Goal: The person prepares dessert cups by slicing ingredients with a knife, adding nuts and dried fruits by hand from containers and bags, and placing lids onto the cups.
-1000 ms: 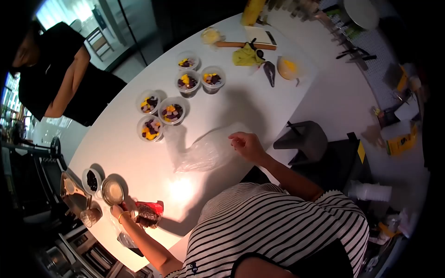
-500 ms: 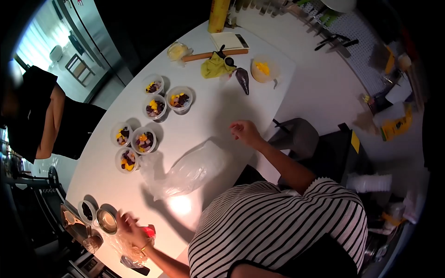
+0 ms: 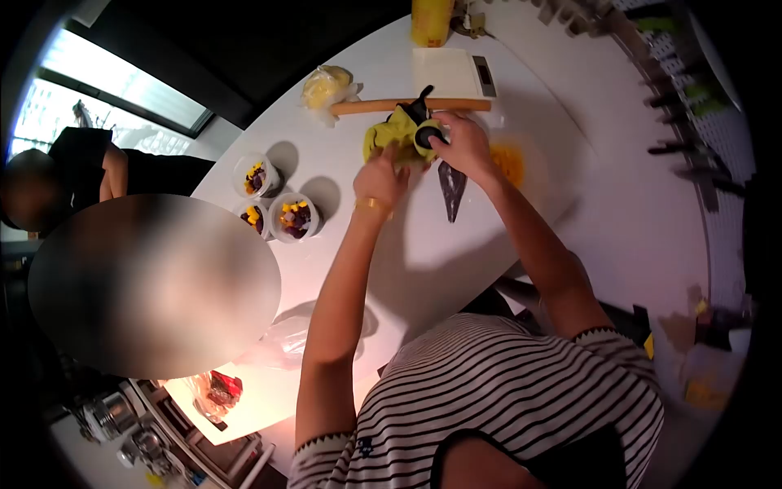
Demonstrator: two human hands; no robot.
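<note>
A white counter (image 3: 346, 155) curves across a dim room in the head view, with a person in black (image 3: 118, 167) beyond its far side; a blurred oval hides part of the left. Cups of purple and yellow pieces (image 3: 295, 218) stand on that side, and a dark piping bag (image 3: 451, 194) lies just below the right hand (image 3: 456, 147).

That hand is closed around a round black piece (image 3: 428, 136), thumb on its face. The yellow-green cloth (image 3: 378, 140) lies bunched beside it, in front of the rolling pin (image 3: 468, 105). The left hand (image 3: 383, 179) has its fingers at the cloth's near edge; whether its grip pinches the fabric or merely rests there, I cannot tell.

The step in hand looks like handling the black piece and cloth together. I judge that the next move calls for a secure right grip, a definite left hold on the fabric, and care to clear the piping bag and the orange-yellow pieces (image 3: 508, 166) beside the right wrist.
</note>
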